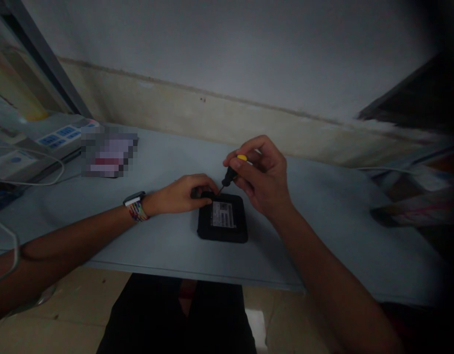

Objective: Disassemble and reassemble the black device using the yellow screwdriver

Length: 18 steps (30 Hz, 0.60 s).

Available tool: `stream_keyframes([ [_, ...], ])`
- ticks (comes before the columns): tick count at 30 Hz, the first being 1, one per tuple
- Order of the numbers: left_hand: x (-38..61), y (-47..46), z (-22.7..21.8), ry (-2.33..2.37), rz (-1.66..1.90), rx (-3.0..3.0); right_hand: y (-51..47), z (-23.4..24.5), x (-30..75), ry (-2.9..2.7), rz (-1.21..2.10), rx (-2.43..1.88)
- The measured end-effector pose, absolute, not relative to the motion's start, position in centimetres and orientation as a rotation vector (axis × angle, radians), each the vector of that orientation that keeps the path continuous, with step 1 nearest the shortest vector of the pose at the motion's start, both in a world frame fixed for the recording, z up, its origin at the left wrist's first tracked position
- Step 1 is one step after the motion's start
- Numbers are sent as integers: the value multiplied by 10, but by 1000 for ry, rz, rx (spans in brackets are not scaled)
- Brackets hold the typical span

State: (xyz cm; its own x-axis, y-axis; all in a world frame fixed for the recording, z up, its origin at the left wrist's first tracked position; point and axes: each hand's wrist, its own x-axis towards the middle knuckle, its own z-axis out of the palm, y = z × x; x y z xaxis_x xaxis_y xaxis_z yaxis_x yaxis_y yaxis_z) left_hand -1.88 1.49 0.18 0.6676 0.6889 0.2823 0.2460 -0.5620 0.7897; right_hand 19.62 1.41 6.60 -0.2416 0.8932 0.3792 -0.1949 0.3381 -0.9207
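Note:
A black, flat, square device with rounded corners [222, 235] lies on the table, and a printed white label [224, 215] faces up on it. At its upper left corner my left hand [184, 193] grips the edge, thumb on the top face and fingers curled over the far side. My right hand [268, 179] is closed around a small screwdriver [230, 175] with a black and yellow handle. The screwdriver is tilted, its thin shaft pointing down at the device's far edge beside my left fingertips. Whether the tip sits in a screw is too small to tell.
The pale blue table [156, 250] runs along a wall. On the left are a blurred-out phone-like object [111, 152], a white cable [63, 169] and boxed goods [63, 136]. Dark, blurred packages [407, 211] lie at the right end.

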Motion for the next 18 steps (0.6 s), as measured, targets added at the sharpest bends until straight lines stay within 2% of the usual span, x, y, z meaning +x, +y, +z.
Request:
stream_keyframes([
  [18, -19, 15, 3, 715, 756, 2139, 12, 66, 195, -1475, 1149, -689],
])
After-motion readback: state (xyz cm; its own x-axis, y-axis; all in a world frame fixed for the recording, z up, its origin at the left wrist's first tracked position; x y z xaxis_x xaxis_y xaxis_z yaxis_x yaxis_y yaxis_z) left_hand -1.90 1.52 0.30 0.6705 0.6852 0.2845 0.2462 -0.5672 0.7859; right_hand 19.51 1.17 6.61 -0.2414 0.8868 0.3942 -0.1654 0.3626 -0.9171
